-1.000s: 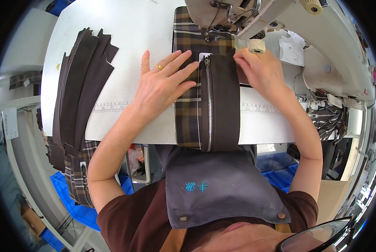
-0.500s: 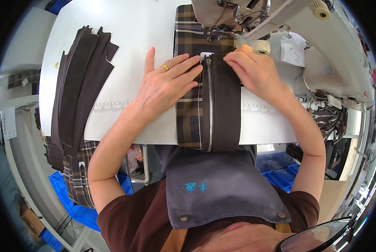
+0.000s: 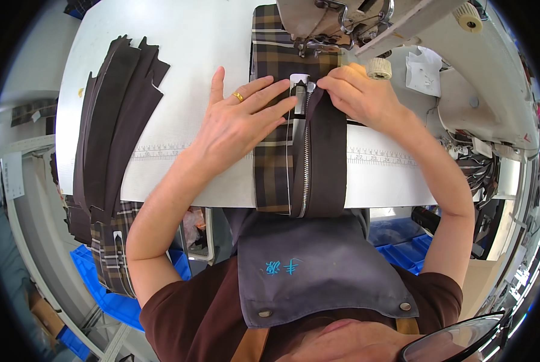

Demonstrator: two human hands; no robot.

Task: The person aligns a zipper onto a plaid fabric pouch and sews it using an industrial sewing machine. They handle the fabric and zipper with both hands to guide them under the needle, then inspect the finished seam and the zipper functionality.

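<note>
A plaid fabric panel lies under the sewing machine's presser foot and runs to the table's front edge. On it lie a dark brown strip and a metal zipper on dark tape. My left hand is open, fingers spread, resting on the plaid beside the zipper's top. My right hand pinches the zipper tape's upper end near the pull, lifting it to show a white piece beneath. My right fingertips partly hide that tape end.
Dark cut strips lie at left on the white table, over more plaid pieces. Blue trays sit below the table. The machine's arm stands at right, near crumpled white paper and dark scraps.
My right hand has moved leftward to the zipper's top and now raises that end, bending it rightward. My left hand has slid slightly right.
</note>
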